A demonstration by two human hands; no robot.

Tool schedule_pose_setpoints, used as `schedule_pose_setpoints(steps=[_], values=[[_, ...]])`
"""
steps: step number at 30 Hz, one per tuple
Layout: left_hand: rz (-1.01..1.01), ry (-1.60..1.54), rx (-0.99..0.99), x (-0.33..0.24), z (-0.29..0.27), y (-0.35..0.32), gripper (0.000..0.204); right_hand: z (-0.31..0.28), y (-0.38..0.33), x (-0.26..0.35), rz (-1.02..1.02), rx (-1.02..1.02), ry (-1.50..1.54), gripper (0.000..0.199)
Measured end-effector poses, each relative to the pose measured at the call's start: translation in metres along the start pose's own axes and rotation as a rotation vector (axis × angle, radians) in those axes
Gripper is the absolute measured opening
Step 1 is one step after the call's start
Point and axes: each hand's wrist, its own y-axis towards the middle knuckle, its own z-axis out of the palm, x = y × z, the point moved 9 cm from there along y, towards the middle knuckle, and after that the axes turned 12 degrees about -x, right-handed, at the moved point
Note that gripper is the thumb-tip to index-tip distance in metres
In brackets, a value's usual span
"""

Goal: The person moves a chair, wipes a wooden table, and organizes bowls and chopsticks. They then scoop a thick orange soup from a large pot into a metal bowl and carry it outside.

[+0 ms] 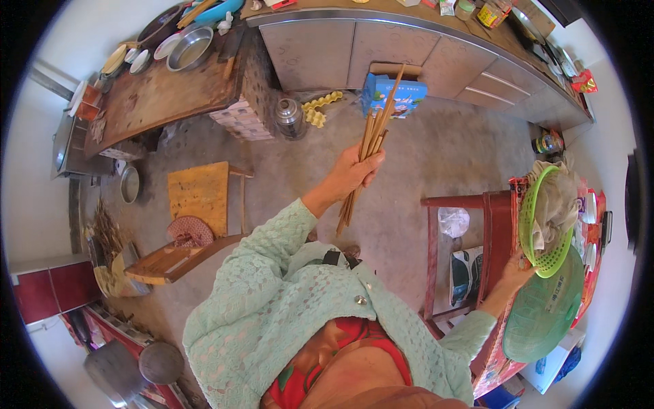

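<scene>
My left hand (355,176) is closed around a bundle of long wooden chopsticks (375,136), held up in front of me over the floor. The sticks lean to the upper right, and one pokes out well above the others. At the right, my right hand (515,274) grips the lower rim of a bright green plastic basket (557,262), which is tilted on its side. A crumpled greyish cloth or bag (553,211) lies in the basket. Just below that hand, a darker green mesh food cover (541,317) rests on the red table (499,218).
A wooden chair (199,198) with a round woven pad stands at left. Ahead are a thermos flask (289,117), yellow egg-tray pieces (319,109) and a blue carton (394,95) by the cabinets (388,44). A metal basin (190,49) sits on the brown worktop (163,95).
</scene>
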Motion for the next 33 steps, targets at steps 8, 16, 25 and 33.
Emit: schedule_pose_setpoints(steps=[8, 16, 25, 33], values=[[-0.204, 0.010, 0.236, 0.057, 0.059, -0.012, 0.021, 0.236, -0.236, -0.044, 0.084, 0.594, -0.274, 0.069], [-0.371, -0.125, 0.317, 0.085, 0.090, -0.040, 0.020, 0.348, -0.343, -0.106, -0.275, 1.461, -0.550, 0.039], [-0.407, -0.079, 0.158, 0.102, 0.051, -0.050, 0.021, 0.292, -0.386, -0.142, 0.180, 1.520, -0.438, 0.051], [-0.216, -0.486, -0.292, 0.055, -0.035, -0.008, 0.018, 0.281, -0.333, -0.170, -0.295, 1.415, -0.732, 0.080]])
